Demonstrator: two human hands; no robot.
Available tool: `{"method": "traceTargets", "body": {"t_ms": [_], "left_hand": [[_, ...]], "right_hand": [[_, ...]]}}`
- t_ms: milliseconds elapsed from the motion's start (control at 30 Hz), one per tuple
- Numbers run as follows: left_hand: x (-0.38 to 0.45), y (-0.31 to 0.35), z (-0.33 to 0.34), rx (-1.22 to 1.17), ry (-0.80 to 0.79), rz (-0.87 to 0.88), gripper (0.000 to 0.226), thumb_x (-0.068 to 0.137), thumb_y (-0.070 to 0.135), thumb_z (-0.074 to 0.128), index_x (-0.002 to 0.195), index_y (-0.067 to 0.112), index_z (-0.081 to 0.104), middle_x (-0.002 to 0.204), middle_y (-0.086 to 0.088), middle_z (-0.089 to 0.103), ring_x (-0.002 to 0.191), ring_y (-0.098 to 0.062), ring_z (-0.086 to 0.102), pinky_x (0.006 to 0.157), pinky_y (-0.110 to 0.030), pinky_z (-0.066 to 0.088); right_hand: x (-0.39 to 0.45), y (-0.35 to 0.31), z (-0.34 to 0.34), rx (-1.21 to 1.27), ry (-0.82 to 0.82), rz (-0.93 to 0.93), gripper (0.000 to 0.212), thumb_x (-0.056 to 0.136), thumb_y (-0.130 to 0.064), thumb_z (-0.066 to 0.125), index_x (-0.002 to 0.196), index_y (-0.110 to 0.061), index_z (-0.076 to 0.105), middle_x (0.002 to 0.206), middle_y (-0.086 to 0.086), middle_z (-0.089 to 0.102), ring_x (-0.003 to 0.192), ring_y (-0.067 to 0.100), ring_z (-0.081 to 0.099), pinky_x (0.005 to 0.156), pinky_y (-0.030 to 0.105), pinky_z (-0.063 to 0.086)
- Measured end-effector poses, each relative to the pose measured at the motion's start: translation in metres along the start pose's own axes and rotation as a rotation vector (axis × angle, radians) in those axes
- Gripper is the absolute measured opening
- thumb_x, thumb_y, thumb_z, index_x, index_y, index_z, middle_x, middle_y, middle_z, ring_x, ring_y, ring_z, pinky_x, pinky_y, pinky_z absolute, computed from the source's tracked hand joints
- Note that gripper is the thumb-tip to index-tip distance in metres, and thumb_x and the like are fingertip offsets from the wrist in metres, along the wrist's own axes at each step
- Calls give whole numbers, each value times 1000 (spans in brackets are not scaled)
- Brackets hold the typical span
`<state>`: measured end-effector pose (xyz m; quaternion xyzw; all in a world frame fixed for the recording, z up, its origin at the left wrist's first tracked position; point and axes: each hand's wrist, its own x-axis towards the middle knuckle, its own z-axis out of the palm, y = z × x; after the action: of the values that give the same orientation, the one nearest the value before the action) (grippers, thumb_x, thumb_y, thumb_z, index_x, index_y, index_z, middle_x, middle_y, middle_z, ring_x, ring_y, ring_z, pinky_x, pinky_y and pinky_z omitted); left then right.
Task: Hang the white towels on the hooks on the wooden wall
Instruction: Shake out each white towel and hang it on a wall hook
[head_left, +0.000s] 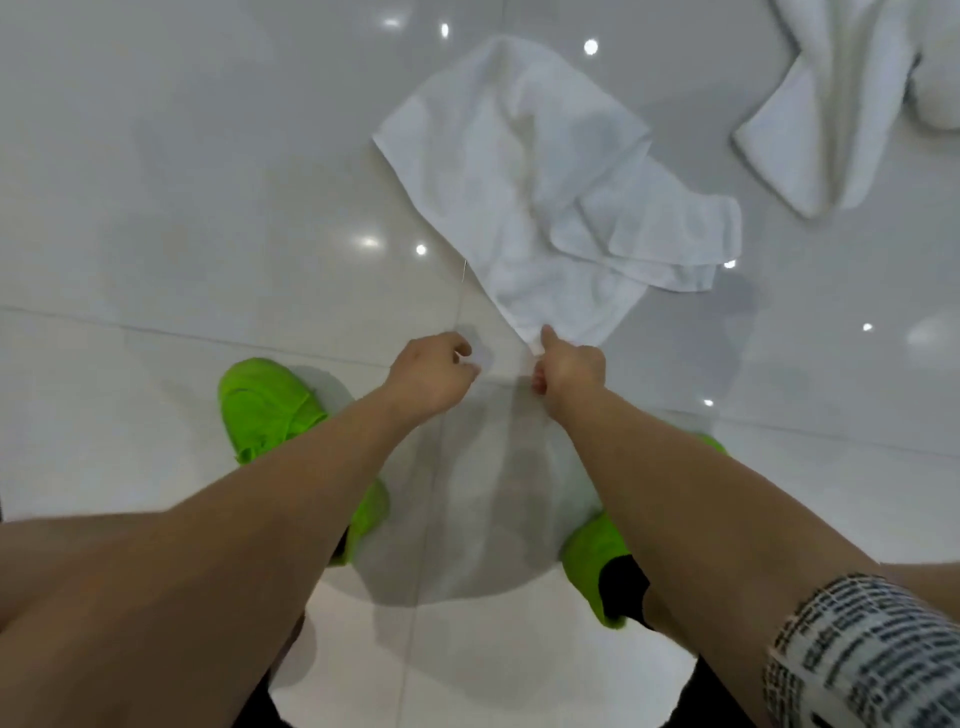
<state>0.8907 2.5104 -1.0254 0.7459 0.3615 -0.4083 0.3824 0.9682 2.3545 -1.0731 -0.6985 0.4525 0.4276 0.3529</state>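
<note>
White cloth, a towel (540, 197), was spread on the glossy floor (156, 182) at upper centre, its near corner pinched by the right hand (569, 371), presumably for lifting. The left hand (434, 374) was curled loosely, holding nothing visible. A second towel (831, 104) lay upper right.

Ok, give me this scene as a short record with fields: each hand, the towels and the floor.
right hand: shut on a corner of the near towel
left hand: curled, beside the right; grip unclear
near towel: crumpled on the floor, one corner lifted
second towel: on the floor, upper right
floor: glossy white tiles
hooks: not in view
</note>
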Motion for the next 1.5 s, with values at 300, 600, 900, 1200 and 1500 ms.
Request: {"method": "traceTargets", "body": {"t_ms": [300,600,900,1200,1500], "left_hand": [[-118,59,-54,78,-111,69,47,90,36,65,133,21,55,127,-5,61,119,-23,55,96,-29,42],[-390,270,-199,166,27,438,82,76,26,79,147,28,37,145,-3,44,130,-23,45,97,-29,38],[-616,544,-226,354,309,879,19,91,35,59,105,24,66,98,1,68,94,-23,62,80,-35,52],[-798,747,-98,234,319,1302,24,92,27,50,73,25,63,74,1,61,74,-22,57,62,-34,46],[-888,866,62,410,-25,1577,27,82,58,63,75,32,63,80,6,63,79,-11,60,61,-27,42]], "right_hand": [[-147,-51,-44,168,-155,-54,7,86,-4,62,81,2,63,65,12,61,48,19,54,52,27,53],[-459,-149,-231,257,-300,-309,10,80,-11,65,83,-3,70,64,9,63,50,18,52,55,29,52],[-683,-243,-537,472,-211,-827,5,75,-8,66,76,-3,64,62,12,60,50,21,50,57,31,45],[-712,-170,-809,621,212,-1100,39,86,-11,61,123,-20,52,108,3,63,90,17,62,71,31,52],[-687,-80,-967,964,371,-1032,20,84,-9,58,95,-7,75,82,13,74,69,22,69,60,35,59]]}}
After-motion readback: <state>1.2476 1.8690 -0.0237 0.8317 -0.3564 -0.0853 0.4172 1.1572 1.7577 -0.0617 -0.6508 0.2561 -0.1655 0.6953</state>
